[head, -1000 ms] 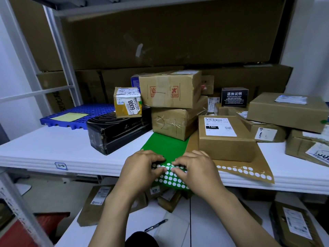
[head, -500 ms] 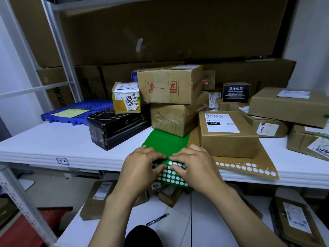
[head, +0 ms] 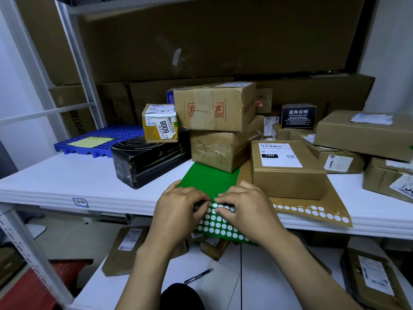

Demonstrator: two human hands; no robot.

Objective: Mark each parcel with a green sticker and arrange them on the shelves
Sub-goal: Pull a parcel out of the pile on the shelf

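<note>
A green sticker sheet (head: 209,181) lies at the front edge of the white shelf (head: 67,180), its near part full of empty white circles. My left hand (head: 176,209) and my right hand (head: 243,206) both press on the sheet, fingertips meeting at its middle. Whether a sticker is pinched there is hidden by the fingers. Just right of my hands stands a brown parcel with a white label (head: 286,168). Behind the sheet two taped brown boxes (head: 214,128) are stacked. A small yellow box marked 6008 (head: 159,123) rests on a black box (head: 147,159).
A brown backing sheet with white circles (head: 312,211) lies under the labelled parcel. More brown parcels (head: 366,135) crowd the right side. A blue plastic pallet (head: 98,142) sits back left. The lower shelf holds flat parcels (head: 125,249) and a pen (head: 197,276).
Both hands stay on the green sheet and have barely shifted. My head has moved a little nearer, so the view has drifted slightly.
</note>
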